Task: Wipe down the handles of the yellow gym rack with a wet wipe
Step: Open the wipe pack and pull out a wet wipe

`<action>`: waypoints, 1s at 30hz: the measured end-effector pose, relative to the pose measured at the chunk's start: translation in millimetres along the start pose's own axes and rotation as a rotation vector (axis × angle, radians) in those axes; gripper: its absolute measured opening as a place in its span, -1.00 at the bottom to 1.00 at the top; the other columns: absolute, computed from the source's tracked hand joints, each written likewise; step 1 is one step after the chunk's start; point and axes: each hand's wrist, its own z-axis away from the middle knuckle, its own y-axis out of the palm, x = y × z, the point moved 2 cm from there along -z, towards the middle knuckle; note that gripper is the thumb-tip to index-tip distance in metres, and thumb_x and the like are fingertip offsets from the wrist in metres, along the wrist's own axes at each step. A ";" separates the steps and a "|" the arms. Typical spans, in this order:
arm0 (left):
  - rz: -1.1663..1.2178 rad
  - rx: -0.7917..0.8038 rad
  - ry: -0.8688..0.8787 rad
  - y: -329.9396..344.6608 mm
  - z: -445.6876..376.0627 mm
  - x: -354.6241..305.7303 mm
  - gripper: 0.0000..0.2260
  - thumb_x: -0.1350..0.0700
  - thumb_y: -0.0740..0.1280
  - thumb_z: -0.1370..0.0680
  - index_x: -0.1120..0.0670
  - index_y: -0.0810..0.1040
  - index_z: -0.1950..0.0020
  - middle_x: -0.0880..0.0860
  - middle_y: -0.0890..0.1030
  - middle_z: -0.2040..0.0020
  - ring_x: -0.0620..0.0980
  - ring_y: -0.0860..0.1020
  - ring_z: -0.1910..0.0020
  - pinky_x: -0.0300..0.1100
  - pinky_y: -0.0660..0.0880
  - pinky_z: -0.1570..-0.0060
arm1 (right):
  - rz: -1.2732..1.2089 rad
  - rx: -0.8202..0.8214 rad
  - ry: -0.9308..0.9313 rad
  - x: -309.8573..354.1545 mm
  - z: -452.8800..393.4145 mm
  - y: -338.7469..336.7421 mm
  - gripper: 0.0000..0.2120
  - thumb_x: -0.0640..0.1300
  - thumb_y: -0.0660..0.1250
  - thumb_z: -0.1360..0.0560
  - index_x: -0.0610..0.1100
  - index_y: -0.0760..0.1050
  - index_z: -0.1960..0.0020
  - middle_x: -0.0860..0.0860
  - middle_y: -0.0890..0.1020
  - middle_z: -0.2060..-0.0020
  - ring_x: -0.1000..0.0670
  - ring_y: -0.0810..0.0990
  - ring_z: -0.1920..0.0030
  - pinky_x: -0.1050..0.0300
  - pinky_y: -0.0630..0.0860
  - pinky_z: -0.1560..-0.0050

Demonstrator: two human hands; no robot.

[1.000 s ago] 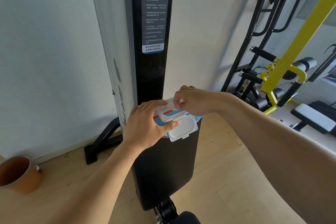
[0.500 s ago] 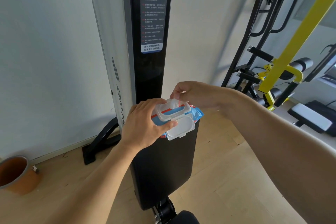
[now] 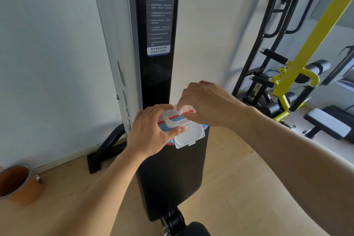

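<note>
A blue, red and white pack of wet wipes [image 3: 192, 132] with its white flip lid hanging open sits in front of me at chest height. My left hand [image 3: 151, 130] grips the pack from the left, thumb across its front. My right hand [image 3: 205, 103] reaches in from the right with curled fingertips at the pack's opening; whether they pinch a wipe is hidden. The yellow gym rack [image 3: 314, 44] stands at the right, with black padded handles [image 3: 300, 99] low on its frame. Both hands are well left of it.
A tall black machine column [image 3: 159, 63] with a red-headed warning label stands straight ahead against the white wall. A black rack [image 3: 277, 30] leans at the back right. A white-padded bench [image 3: 329, 124] lies at right. An orange pot [image 3: 19, 184] sits on the wooden floor at left.
My right hand drew back a little from the opening half a second ago, then came down onto it again. The left hand kept holding the pack, which stayed open.
</note>
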 end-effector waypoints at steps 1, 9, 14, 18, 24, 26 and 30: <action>-0.009 -0.003 0.002 0.6 0.0 0.6 -0.43 -0.43 0.31 -0.40 -0.09 0.53 -0.25 -0.06 0.67 -0.16 -0.04 0.65 -0.07 -0.25 0.41 -0.14 | 0.020 -0.004 0.004 0.2 -0.8 1.4 -0.77 0.07 0.29 -0.61 0.13 0.60 -0.22 0.17 0.66 -0.12 0.08 0.55 -0.15 0.17 0.44 -0.18; -0.025 -0.026 0.004 1.2 0.4 0.6 -0.42 -0.42 0.32 -0.38 -0.07 0.54 -0.23 -0.03 0.69 -0.13 0.00 0.67 -0.04 -0.20 0.41 -0.14 | -0.350 -0.072 0.316 1.4 -0.3 23.8 -0.93 -0.04 0.36 -0.59 0.10 0.61 -0.03 0.16 0.61 -0.09 0.11 0.50 -0.12 0.06 0.51 -0.23; -0.014 -0.031 -0.020 1.7 0.0 0.4 -0.40 -0.42 0.31 -0.38 -0.04 0.53 -0.23 -0.02 0.67 -0.13 0.01 0.65 -0.05 -0.18 0.41 -0.13 | -0.631 -0.251 0.514 1.5 -2.6 22.3 -0.88 -0.08 0.35 -0.61 0.09 0.54 0.09 0.18 0.58 -0.02 0.09 0.52 -0.06 0.15 0.51 -0.17; 0.019 -0.048 -0.006 1.8 0.6 0.4 -0.42 -0.39 0.35 -0.39 -0.04 0.50 -0.25 -0.03 0.65 -0.14 -0.03 0.63 -0.05 -0.18 0.46 -0.14 | -0.795 -0.405 0.613 4.8 -3.6 20.1 -0.88 -0.12 0.33 -0.62 0.03 0.56 0.09 0.18 0.62 0.06 0.17 0.56 0.03 0.31 0.52 0.02; 0.007 0.010 0.019 3.8 -0.6 1.4 -0.44 -0.41 0.35 -0.40 -0.07 0.50 -0.23 -0.11 0.63 -0.15 -0.11 0.61 -0.05 -0.15 0.52 -0.16 | -0.951 -0.683 0.636 -0.9 -9.4 -5.4 -0.86 -0.18 0.36 -0.57 0.00 0.57 0.13 0.21 0.65 0.20 0.27 0.58 0.16 0.42 0.46 0.14; 0.018 0.012 0.021 4.5 -0.2 2.5 -0.44 -0.40 0.36 -0.40 -0.07 0.49 -0.24 -0.11 0.63 -0.17 -0.10 0.61 -0.07 -0.14 0.53 -0.17 | -0.952 -0.732 0.624 -2.3 -13.0 -17.3 -0.90 -0.18 0.35 -0.57 -0.04 0.58 0.10 0.18 0.66 0.19 0.28 0.57 0.16 0.46 0.43 0.16; 0.007 0.021 0.056 5.1 0.3 2.5 -0.43 -0.39 0.35 -0.42 -0.07 0.47 -0.28 -0.09 0.62 -0.20 -0.06 0.62 -0.10 -0.13 0.51 -0.18 | -0.931 -0.753 0.607 -5.3 -18.5 -23.8 -0.92 -0.16 0.36 -0.57 -0.03 0.57 0.10 0.14 0.67 0.19 0.13 0.61 0.16 0.27 0.49 0.12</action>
